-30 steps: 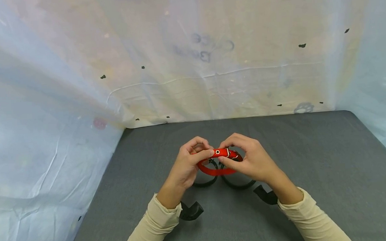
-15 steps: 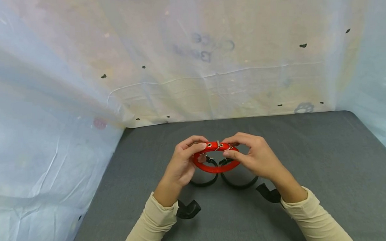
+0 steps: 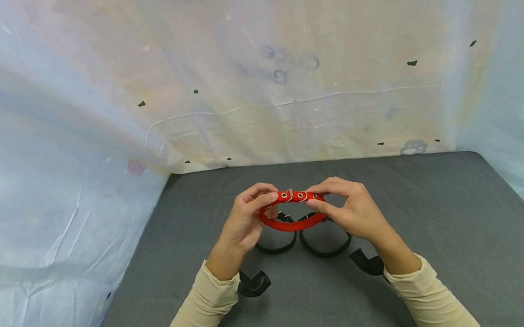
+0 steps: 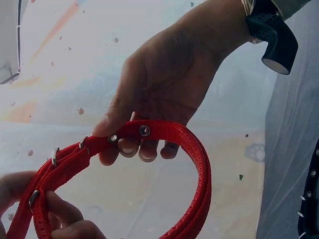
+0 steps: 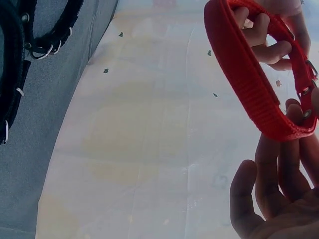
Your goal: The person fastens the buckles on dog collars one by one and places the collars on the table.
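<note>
A red collar (image 3: 293, 225) with metal eyelets and a buckle (image 3: 290, 195) forms a closed loop held above the table. My left hand (image 3: 241, 220) pinches its left side between thumb and fingers. On the other side, my right hand (image 3: 354, 210) pinches the strap to the right of the buckle. In the left wrist view, my right hand (image 4: 169, 74) has its thumb over the eyelet strap of the red collar (image 4: 199, 174). The right wrist view shows the loop's broad band (image 5: 244, 74), with my right hand (image 5: 279, 204) below it and some fingers spread.
Two black collars lie looped side by side on the grey table (image 3: 423, 225), the left one (image 3: 276, 251) and the right one (image 3: 326, 255), partly behind the red one. Pale printed sheeting (image 3: 308, 122) hangs at the back and sides. Black devices (image 3: 255, 284) sit on both wrists.
Both hands have risen slightly and moved a little apart. The red collar has turned in them, so its buckle sits further left and the loop looks more open.
</note>
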